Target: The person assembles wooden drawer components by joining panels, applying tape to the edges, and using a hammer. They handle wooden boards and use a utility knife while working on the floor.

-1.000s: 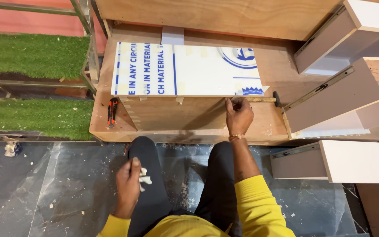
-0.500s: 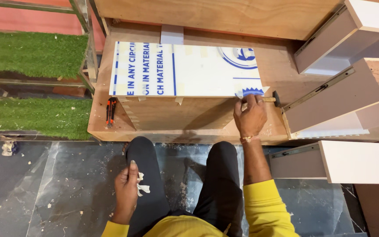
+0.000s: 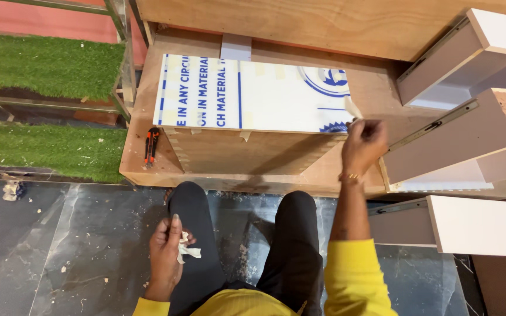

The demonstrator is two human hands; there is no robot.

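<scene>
Right hand [image 3: 363, 143] grip pinched shut on a strip of tape [image 3: 352, 107], right of centre frame, at the right end of the white film-covered panel [image 3: 247, 93]. Panel sits atop a plywood box [image 3: 241, 152] on the wooden surface [image 3: 139, 146]. Left hand [image 3: 165, 257], lower left, fingers closed around crumpled tape scraps [image 3: 187, 250] beside the knee. Orange utility knife [image 3: 151, 146] lies left of box.
</scene>
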